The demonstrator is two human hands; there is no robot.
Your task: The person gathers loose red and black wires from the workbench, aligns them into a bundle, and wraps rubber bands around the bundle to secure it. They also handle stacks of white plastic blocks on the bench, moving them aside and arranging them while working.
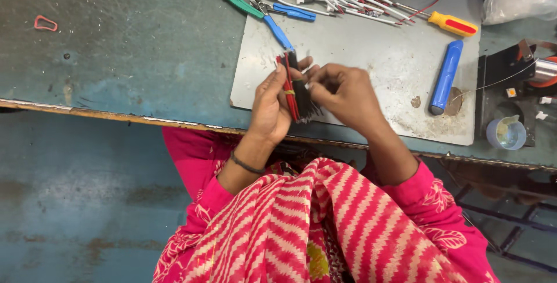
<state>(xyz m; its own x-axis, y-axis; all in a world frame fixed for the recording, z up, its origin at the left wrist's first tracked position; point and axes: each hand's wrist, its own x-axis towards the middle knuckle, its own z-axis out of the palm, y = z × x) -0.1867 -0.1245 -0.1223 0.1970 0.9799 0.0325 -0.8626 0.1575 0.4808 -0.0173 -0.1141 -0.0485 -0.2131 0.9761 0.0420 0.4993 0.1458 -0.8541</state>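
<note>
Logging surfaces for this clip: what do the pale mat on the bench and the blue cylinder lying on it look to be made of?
The pale mat looks like thin sheet metal, possibly hard board: flat, dull grey, scuffed, with brown rust-like spots. The blue cylinder looks like smooth moulded plastic: even colour with a soft sheen along its length.

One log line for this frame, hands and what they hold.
left hand: grips wire bundle | right hand: fingers pinch bundle's black wires | bench: grey mat, blue handle, screwdriver
</note>
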